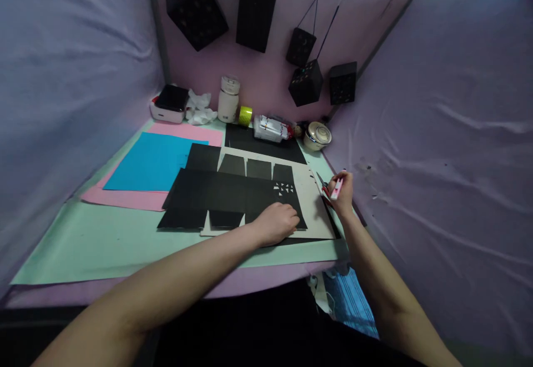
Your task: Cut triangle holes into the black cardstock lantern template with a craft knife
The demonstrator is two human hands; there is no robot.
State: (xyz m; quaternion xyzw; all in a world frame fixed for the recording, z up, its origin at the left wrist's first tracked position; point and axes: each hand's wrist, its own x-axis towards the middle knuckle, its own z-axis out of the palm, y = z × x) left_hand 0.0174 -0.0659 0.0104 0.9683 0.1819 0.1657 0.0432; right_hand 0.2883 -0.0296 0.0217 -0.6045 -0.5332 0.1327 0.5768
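A flat black card template (233,192) with flaps lies on a pale board (312,217). Small cut-outs dot its right part, and light shows through them. On the card's lower right my left hand (278,224) rests with its fingers curled in; whether anything is between them is hidden. To the right, past the board's edge, my right hand (343,194) is closed around a pink and white utility knife (338,186), its blade not visible. Scissors with red handles (325,189) lie beside that hand, partly covered by it.
Blue paper (154,161) and pink paper (129,200) lie at left. Along the back stand a white jar (229,100), yellow tape (245,115), a clear box (270,128) and a lidded pot (317,136). Black box lanterns (256,14) hang above; curtains enclose both sides.
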